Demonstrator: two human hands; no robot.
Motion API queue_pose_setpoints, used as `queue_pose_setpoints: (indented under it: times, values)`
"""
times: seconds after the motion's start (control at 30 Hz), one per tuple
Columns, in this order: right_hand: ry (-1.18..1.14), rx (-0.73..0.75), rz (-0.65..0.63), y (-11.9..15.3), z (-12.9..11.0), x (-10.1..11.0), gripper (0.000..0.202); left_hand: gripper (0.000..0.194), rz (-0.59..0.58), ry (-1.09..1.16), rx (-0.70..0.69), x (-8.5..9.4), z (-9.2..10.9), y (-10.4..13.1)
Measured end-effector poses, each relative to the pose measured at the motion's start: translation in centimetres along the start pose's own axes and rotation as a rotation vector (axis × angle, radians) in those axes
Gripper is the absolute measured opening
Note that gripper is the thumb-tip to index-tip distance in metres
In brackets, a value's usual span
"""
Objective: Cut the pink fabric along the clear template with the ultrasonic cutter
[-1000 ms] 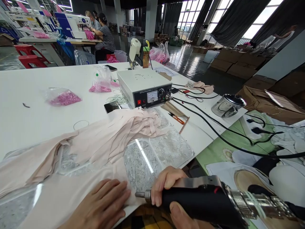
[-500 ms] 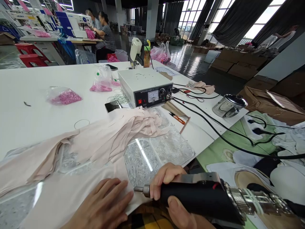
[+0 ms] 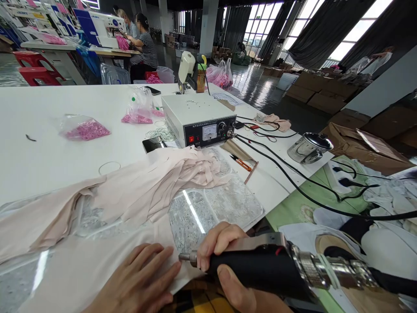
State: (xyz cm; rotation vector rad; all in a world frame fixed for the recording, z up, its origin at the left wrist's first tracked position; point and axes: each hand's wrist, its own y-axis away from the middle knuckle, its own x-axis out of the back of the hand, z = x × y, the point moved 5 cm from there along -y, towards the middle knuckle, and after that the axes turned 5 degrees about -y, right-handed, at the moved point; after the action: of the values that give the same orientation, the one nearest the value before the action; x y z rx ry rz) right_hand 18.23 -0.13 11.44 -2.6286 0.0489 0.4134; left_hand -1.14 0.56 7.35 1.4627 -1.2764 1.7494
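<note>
My left hand [image 3: 137, 282] lies flat, fingers apart, on pale pink fabric [image 3: 81, 269] at the near table edge. My right hand [image 3: 224, 265] grips a black handheld welding tool [image 3: 260, 269] with a metal body and a thin metal tip [image 3: 184, 257]. The tip points left and sits just beside my left fingertips, at the fabric's edge. A heap of pink fabric strips [image 3: 163, 178] lies further up, over a glass plate [image 3: 211, 208]. A black cable [image 3: 293, 187] runs from the tool's rear toward a white control box [image 3: 198, 117].
Bags of pink bits [image 3: 83, 129] and white rings [image 3: 161, 134] lie on the white table [image 3: 48, 156]. A phone [image 3: 152, 144], pens [image 3: 243, 163] and a steel pot [image 3: 308, 148] stand right of centre. People work at sewing machines [image 3: 97, 30] far back.
My right hand has carried the tool slightly left, bringing its tip closer to my left fingertips. My left hand stays flat on the fabric. The view shifted a little.
</note>
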Motion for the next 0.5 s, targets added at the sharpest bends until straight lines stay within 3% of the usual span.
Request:
queue_pose_setpoints:
  times: [0.33, 0.5]
  values:
    - [-0.213, -0.015, 0.128, 1.0, -0.1, 2.4, 0.016, 0.037, -0.008, -0.039, 0.052, 0.0, -0.5, -0.4]
    - [-0.201, -0.045, 0.091, 1.7, -0.6, 2.8, 0.016, 0.039, -0.024, -0.084, 0.065, -0.3, -0.1, -0.7]
